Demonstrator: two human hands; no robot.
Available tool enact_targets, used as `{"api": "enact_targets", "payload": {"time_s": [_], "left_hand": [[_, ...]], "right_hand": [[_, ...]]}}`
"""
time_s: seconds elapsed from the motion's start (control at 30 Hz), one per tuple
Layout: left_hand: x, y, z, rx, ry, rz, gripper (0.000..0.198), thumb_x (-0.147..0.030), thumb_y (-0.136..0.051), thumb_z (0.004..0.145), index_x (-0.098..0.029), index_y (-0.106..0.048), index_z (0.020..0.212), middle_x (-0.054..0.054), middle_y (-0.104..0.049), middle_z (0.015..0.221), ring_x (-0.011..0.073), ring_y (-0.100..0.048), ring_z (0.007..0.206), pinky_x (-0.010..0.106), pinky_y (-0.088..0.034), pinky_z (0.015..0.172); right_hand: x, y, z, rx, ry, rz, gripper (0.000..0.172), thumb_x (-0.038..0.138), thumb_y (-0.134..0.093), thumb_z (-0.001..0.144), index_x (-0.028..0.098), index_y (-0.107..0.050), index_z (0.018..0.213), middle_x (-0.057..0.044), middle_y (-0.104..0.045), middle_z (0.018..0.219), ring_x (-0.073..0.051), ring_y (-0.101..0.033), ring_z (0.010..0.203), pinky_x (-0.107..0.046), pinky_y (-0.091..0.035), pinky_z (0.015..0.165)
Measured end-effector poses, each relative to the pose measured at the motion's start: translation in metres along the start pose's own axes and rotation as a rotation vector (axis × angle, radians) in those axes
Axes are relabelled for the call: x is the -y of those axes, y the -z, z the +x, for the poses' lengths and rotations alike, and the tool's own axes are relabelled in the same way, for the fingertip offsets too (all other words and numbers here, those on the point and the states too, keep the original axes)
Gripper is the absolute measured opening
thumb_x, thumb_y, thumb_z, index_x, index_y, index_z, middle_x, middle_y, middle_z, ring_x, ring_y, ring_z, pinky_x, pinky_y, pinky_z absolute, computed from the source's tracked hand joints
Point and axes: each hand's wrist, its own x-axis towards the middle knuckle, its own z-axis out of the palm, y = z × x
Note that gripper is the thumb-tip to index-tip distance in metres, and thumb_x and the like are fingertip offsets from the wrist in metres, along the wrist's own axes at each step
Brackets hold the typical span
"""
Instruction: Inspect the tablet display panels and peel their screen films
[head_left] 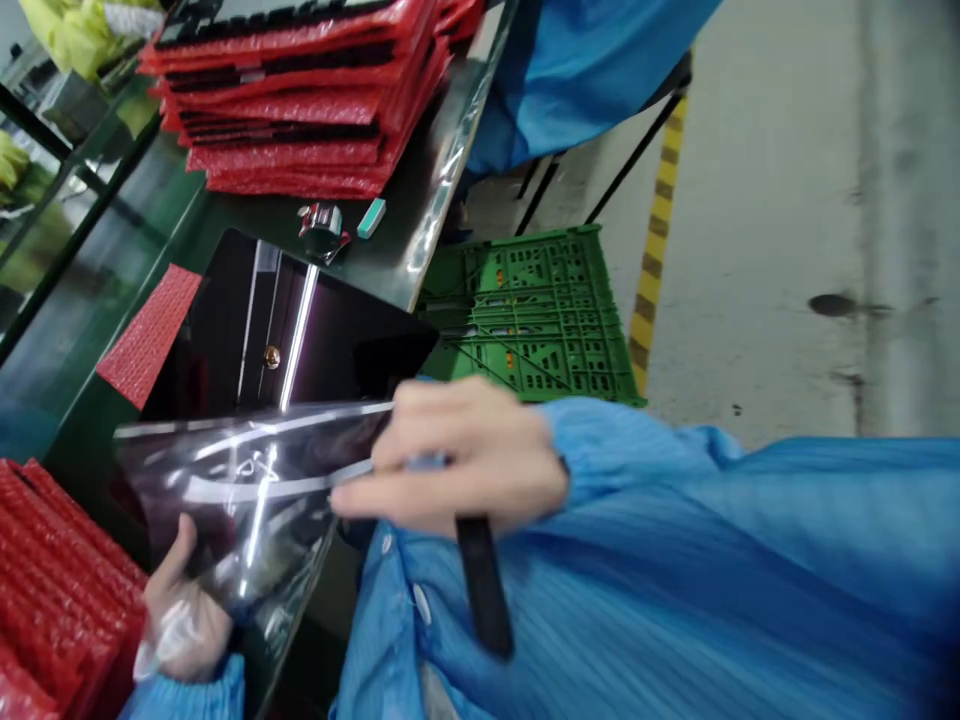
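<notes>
Green-topped bench [240, 215], red bubble-wrap stacks [292, 110] alongside: left hand [184, 620] grips a clear plastic bag [247, 490] low at its edge over the bench rim, right hand [457, 455] pinching narrowly higher up (dark panel [330, 350] lies beyond).

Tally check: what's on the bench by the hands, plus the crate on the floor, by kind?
Stacks of red bubble bags: 2
Red bubble sheet: 1
Dark glossy panel: 1
Clear plastic film: 1
Small metal fitting: 1
Teal block: 1
Green plastic crate: 1
Total: 8
</notes>
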Motion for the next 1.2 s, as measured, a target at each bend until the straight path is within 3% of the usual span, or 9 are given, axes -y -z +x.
{"api": "enact_targets", "payload": {"time_s": [0.03,0.13,0.2,0.27,0.33,0.5,0.73,0.97,1.2], "left_hand": [[0.003,-0.009,0.001,-0.046,-0.039,-0.017,0.050,-0.016,-0.026,0.094,-0.018,-0.075,0.087,0.005,-0.076,0.082,0.0167,-0.072,0.082,0.031,-0.047,0.098],[0.009,-0.035,0.006,-0.444,-0.202,-0.065,0.051,-0.013,-0.027,0.093,-0.017,-0.072,0.070,0.003,-0.073,0.062,0.0162,-0.072,0.070,0.033,-0.050,0.095],[0.010,-0.049,0.008,-0.616,-0.215,-0.088,0.045,-0.014,-0.034,0.092,-0.017,-0.069,0.064,0.002,-0.069,0.053,0.0188,-0.073,0.075,0.035,-0.052,0.093],[0.010,-0.056,0.007,-0.687,-0.215,-0.087,0.038,-0.012,-0.040,0.090,-0.016,-0.067,0.063,0.002,-0.068,0.051,0.0218,-0.072,0.084,0.037,-0.052,0.093],[0.010,-0.058,0.006,-0.691,-0.213,-0.083,0.034,-0.010,-0.043,0.087,-0.014,-0.068,0.065,0.004,-0.070,0.056,0.0240,-0.071,0.091,0.039,-0.052,0.094],[0.013,-0.054,0.003,-0.633,-0.198,-0.083,0.024,-0.011,-0.048,0.086,-0.009,-0.070,0.077,0.007,-0.074,0.067,0.0265,-0.070,0.093,0.041,-0.051,0.094],[0.014,-0.050,0.005,-0.630,-0.228,-0.056,0.024,-0.011,-0.047,0.085,-0.010,-0.069,0.078,0.006,-0.074,0.068,0.0269,-0.067,0.101,0.044,-0.048,0.098],[0.011,-0.042,0.004,-0.611,-0.211,-0.078,0.023,-0.009,-0.047,0.083,-0.010,-0.069,0.078,0.005,-0.073,0.063,0.0281,-0.066,0.102,0.044,-0.047,0.099],[0.010,-0.049,0.009,-0.726,-0.282,0.016,0.031,-0.011,-0.042,0.086,-0.016,-0.070,0.099,0.001,-0.075,0.070,0.0261,-0.067,0.100,0.045,-0.051,0.095]], "right_hand": [[-0.006,0.006,0.006,-0.036,-0.056,-0.088,0.020,0.013,-0.051,0.090,0.018,-0.069,0.085,0.000,-0.061,0.068,-0.009,-0.051,0.065,-0.022,-0.042,0.057],[-0.029,0.014,0.020,-0.079,-0.188,-0.290,0.015,0.015,-0.056,0.087,0.019,-0.067,0.077,0.001,-0.059,0.064,-0.011,-0.052,0.061,-0.025,-0.044,0.061],[-0.044,0.014,0.023,-0.003,-0.296,-0.242,0.007,0.018,-0.062,0.084,0.018,-0.067,0.089,0.003,-0.057,0.061,-0.009,-0.052,0.056,-0.023,-0.045,0.059],[-0.056,0.013,0.021,0.102,-0.389,-0.060,0.026,0.019,-0.060,0.086,0.016,-0.061,0.112,0.005,-0.055,0.060,-0.007,-0.051,0.052,-0.020,-0.045,0.059],[-0.066,0.015,0.016,0.233,-0.412,0.156,0.031,0.018,-0.049,0.092,0.015,-0.056,0.122,0.004,-0.058,0.064,-0.006,-0.055,0.057,-0.018,-0.046,0.063],[-0.080,0.032,0.005,0.426,-0.376,0.406,0.021,0.024,-0.052,0.090,0.021,-0.071,0.098,-0.002,-0.066,0.096,-0.011,-0.060,0.081,-0.021,-0.046,0.063],[-0.082,0.035,0.001,0.371,-0.443,0.423,0.017,0.031,-0.064,0.084,0.019,-0.071,0.094,0.001,-0.058,0.083,-0.003,-0.037,0.056,-0.020,-0.030,0.050],[-0.090,-0.006,-0.006,-0.005,-0.695,0.399,0.032,0.037,-0.077,0.071,0.013,-0.058,0.068,0.004,-0.045,0.069,-0.002,-0.038,0.056,-0.018,-0.031,0.051],[-0.089,-0.012,-0.003,-0.005,-0.763,0.493,0.039,0.046,-0.070,0.078,0.015,-0.050,0.067,0.004,-0.048,0.060,-0.005,-0.048,0.058,-0.019,-0.036,0.053]]}}
